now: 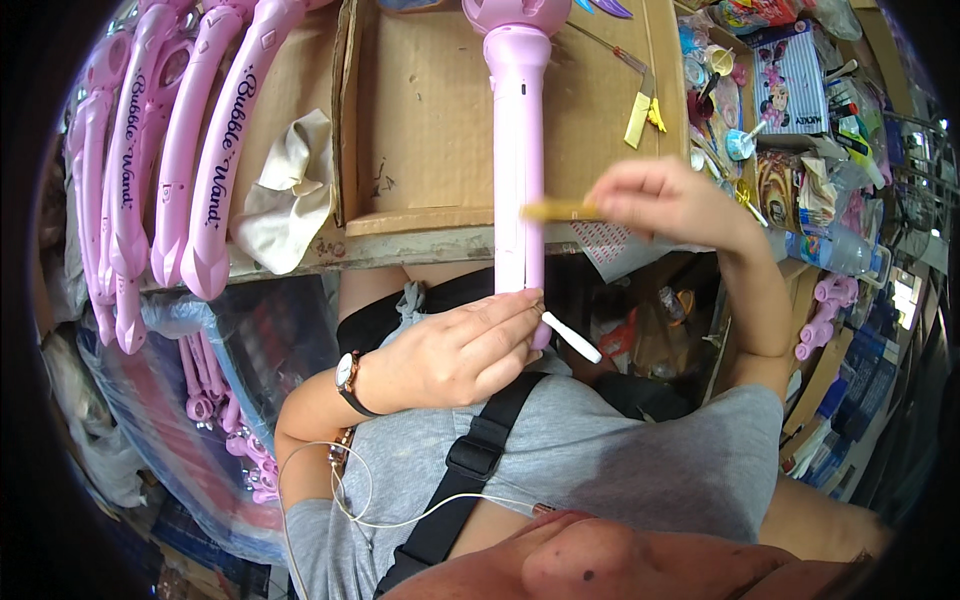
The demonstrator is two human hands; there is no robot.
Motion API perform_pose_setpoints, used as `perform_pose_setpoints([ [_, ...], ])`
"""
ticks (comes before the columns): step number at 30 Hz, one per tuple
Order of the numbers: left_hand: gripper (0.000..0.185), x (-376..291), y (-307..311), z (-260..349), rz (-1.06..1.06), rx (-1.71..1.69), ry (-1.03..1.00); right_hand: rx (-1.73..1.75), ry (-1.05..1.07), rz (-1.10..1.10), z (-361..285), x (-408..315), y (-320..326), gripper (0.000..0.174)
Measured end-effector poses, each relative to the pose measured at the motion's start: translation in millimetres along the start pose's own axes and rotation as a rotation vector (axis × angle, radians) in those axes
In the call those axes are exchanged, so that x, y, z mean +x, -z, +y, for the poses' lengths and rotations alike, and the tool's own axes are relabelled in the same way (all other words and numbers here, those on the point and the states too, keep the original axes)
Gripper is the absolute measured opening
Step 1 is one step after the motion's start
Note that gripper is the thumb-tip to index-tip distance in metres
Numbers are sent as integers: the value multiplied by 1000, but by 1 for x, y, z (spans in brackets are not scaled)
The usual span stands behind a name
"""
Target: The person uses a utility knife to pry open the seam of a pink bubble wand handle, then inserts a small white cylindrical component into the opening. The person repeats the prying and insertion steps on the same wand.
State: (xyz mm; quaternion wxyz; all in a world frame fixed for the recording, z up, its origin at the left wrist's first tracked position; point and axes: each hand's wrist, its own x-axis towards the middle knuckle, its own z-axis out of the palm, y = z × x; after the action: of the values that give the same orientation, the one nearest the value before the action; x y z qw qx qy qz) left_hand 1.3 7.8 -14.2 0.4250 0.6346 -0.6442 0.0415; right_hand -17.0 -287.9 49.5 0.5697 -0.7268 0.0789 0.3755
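A pink plastic toy wand (517,165) lies upright in the view, its long handle reaching over the table edge toward me. My left hand (465,345), with a watch at the wrist, grips the handle's lower end. A short white stick (571,337) juts out from between its fingers. My right hand (660,199) pinches a narrow yellow tool (559,211), blurred by motion. The tool's far end overlaps the right side of the handle; whether it touches cannot be seen. A pale seam or slot runs down the handle.
A cardboard tray (420,135) covers the tabletop. On it are a yellow-handled blade (640,116) and a screwdriver (619,54). Left are several pink wands (225,150) and a white cloth (289,195). A plastic-lined bin (217,322) holds pink parts. Paint pots (739,144) crowd the right.
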Motion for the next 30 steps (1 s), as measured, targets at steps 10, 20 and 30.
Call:
perform_pose_setpoints([
  [10,18,0,3,0,-25,4,-9,-47,-24,23,-1,-2,-2,22],
  [20,19,1,3,-1,-25,6,0,-100,-31,-37,-1,-3,-7,23],
  [30,17,3,4,-1,-22,19,-22,-295,65,1023,26,17,-23,23],
])
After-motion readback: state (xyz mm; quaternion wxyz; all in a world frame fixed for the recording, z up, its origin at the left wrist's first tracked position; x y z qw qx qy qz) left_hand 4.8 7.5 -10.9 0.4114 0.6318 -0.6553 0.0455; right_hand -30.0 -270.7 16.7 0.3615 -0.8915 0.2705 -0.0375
